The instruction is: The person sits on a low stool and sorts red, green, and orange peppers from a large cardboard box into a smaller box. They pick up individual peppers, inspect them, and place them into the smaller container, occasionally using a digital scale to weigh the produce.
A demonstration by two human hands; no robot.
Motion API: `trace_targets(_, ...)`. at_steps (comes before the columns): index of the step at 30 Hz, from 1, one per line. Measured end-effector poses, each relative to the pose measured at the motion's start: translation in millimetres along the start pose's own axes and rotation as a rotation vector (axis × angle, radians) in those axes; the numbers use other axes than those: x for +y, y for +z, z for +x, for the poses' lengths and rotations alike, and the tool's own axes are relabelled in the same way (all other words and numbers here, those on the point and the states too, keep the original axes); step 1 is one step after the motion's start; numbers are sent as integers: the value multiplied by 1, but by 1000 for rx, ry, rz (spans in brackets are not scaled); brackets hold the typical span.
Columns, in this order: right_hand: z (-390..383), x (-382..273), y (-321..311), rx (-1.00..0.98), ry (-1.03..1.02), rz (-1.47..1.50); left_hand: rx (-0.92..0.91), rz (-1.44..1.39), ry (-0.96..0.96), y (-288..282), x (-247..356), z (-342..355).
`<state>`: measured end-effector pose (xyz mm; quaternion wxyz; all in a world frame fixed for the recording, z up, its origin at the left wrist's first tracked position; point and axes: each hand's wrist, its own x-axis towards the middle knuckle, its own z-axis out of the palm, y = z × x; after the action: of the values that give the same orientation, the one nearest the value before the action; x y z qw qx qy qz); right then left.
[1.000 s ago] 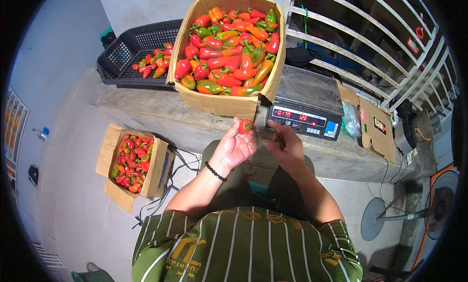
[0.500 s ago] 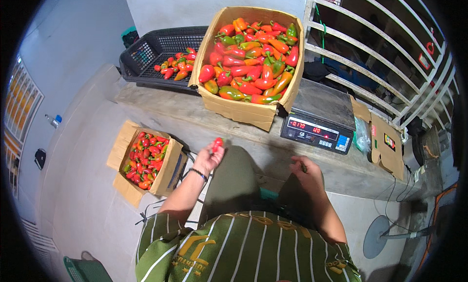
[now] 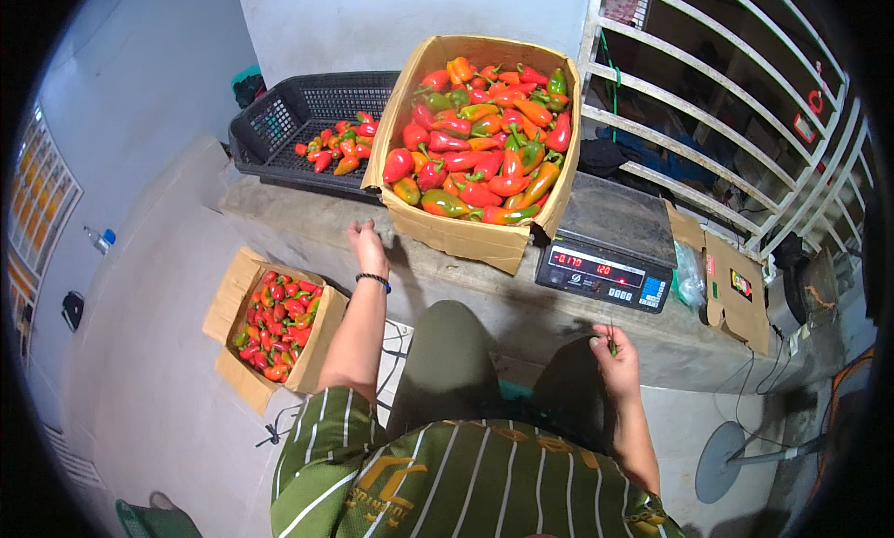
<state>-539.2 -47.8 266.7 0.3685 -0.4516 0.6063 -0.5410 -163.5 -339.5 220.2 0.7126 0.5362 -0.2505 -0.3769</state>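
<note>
My left hand (image 3: 370, 248) reaches forward at the ledge, below the black plastic crate (image 3: 307, 180). Its fingers look apart, and no pepper shows in them. In the crate lies a small heap of red and orange peppers (image 3: 341, 147). Over my right knee, my right hand (image 3: 617, 359) is closed on a small, thin green and dark thing (image 3: 612, 343), too small to name. Straight ahead, a large cardboard box (image 3: 456, 243) is full of red, orange and green peppers (image 3: 484, 147). A smaller cardboard box (image 3: 321, 338) of mostly red peppers (image 3: 277, 324) stands on the floor at left.
A digital scale (image 3: 605, 268) with a lit red display sits on the concrete ledge (image 3: 307, 214), right of the large box. Flattened cardboard (image 3: 736, 291) and a plastic bag (image 3: 687, 277) lie beyond it. White metal bars (image 3: 708, 82) rise behind. A round grey base (image 3: 719, 462) stands on the floor at right.
My left hand has moved forward and left to the ledge; the red pepper it held no longer shows. My right hand has shifted slightly right and down, still holding the small thing.
</note>
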Motion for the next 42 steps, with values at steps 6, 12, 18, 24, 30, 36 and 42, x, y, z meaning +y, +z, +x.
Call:
trace_targets(6, 2, 1, -3, 43, 10, -47, -363, 544, 1230, 68, 111, -93)
trace_targets(12, 2, 1, 13, -75, -61, -143, -624, 1218, 1246, 133, 130, -100)
trace_targets(18, 3, 8, 13, -114, -117, -301, -883, 1406, 1001, 171, 139, -97)
trace_targets(24, 14, -18, 24, -141, -98, -313, -772, 1073, 1141, 158, 126, -94)
trace_targets(30, 18, -39, 25, -228, 39, 10, -806, -71, 533, 129, 122, -118)
trace_targets(36, 23, -58, 43, -317, 0, 92, -1090, -887, -410, 89, 95, -168)
trace_targets(42, 22, -88, 61, -462, 115, 519, -1224, -755, -370, 70, 82, -200)
